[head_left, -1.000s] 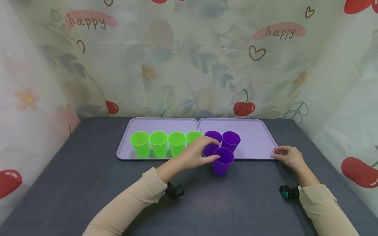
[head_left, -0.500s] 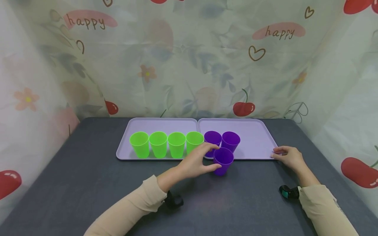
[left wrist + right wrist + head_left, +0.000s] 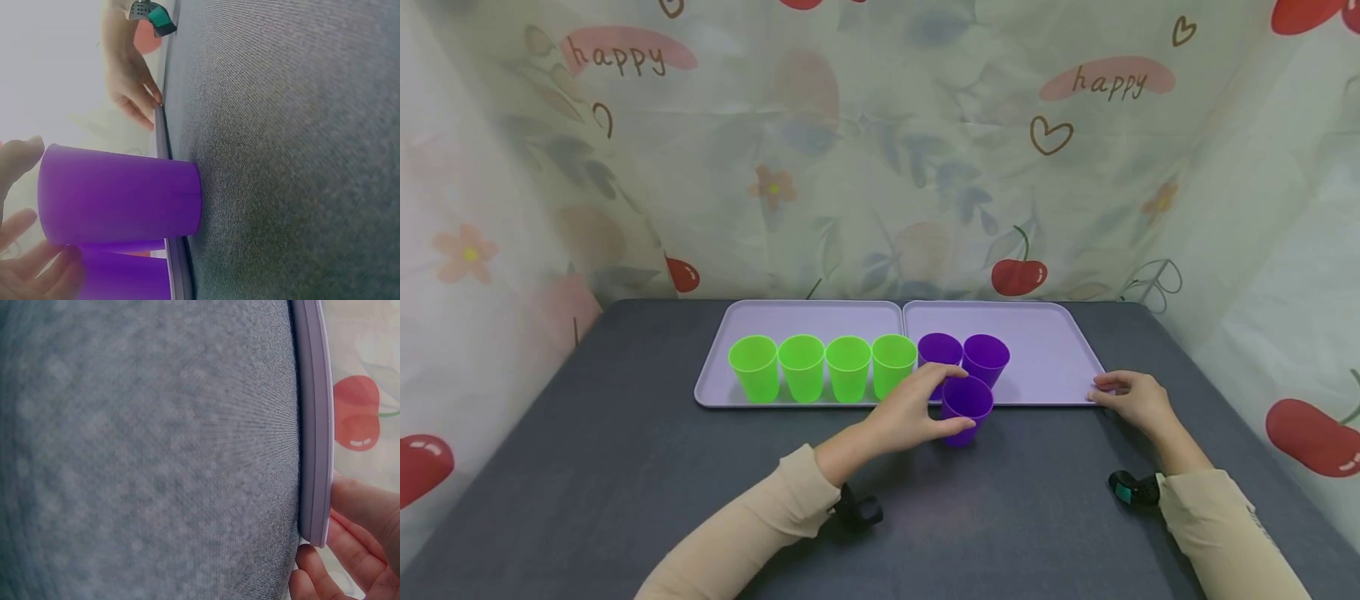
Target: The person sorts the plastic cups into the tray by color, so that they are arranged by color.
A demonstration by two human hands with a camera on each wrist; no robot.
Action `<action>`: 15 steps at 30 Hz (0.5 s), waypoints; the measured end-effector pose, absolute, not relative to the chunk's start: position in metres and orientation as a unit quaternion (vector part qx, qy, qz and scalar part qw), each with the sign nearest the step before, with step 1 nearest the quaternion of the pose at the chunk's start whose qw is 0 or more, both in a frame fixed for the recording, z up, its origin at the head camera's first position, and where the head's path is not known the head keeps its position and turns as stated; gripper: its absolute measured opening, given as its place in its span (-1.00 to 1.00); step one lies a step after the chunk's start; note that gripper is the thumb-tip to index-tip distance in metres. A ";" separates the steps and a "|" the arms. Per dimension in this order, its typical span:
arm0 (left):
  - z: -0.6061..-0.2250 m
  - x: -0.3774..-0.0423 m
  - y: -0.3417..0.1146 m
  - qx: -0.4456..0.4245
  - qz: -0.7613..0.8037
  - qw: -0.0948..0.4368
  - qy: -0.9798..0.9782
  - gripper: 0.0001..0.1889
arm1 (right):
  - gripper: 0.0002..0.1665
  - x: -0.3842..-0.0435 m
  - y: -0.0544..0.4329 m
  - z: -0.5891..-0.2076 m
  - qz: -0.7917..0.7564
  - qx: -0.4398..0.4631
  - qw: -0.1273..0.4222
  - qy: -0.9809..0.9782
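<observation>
One purple cup (image 3: 967,408) stands upright on the table in front of the right lavender tray (image 3: 1052,350). My left hand (image 3: 913,410) is spread around its rim, thumb on the near side and fingers toward the far side. In the left wrist view the thumb (image 3: 22,156) appears slightly apart from the purple cup (image 3: 119,194); whether the fingers touch it I cannot tell. At the tray's front right corner, my right hand (image 3: 1138,402) pinches the edge. The right wrist view shows its thumb (image 3: 362,500) on the tray rim (image 3: 315,425), with fingers curled beneath.
Two more purple cups, one partly behind my left hand and one purple cup (image 3: 987,358) beside it, stand on the right tray. Several green cups (image 3: 802,367) form a row on the left tray (image 3: 812,312). A patterned curtain (image 3: 865,167) hangs behind the dark table (image 3: 587,467).
My left hand has come down and moved right, so its thumb and fingers now reach around the front purple cup. The cups and my right hand have stayed in place.
</observation>
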State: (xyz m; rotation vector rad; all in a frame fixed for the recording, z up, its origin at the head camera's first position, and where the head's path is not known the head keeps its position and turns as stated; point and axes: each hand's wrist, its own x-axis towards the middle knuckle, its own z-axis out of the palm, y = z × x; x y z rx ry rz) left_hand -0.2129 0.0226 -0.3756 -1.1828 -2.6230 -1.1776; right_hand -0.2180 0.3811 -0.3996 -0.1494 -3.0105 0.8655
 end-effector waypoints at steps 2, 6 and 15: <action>-0.376 -0.213 0.023 -0.377 -0.380 0.013 -0.845 -0.39 | -0.48 -0.218 0.381 -0.400 0.275 -0.046 0.004 -0.960; -0.377 -0.214 0.025 -0.371 -0.383 0.008 -0.846 -0.39 | -0.48 -0.219 0.381 -0.400 0.272 -0.045 0.009 -0.961; -0.377 -0.216 0.028 -0.363 -0.385 -0.001 -0.848 -0.37 | -0.48 -0.219 0.382 -0.400 0.273 -0.045 0.007 -0.961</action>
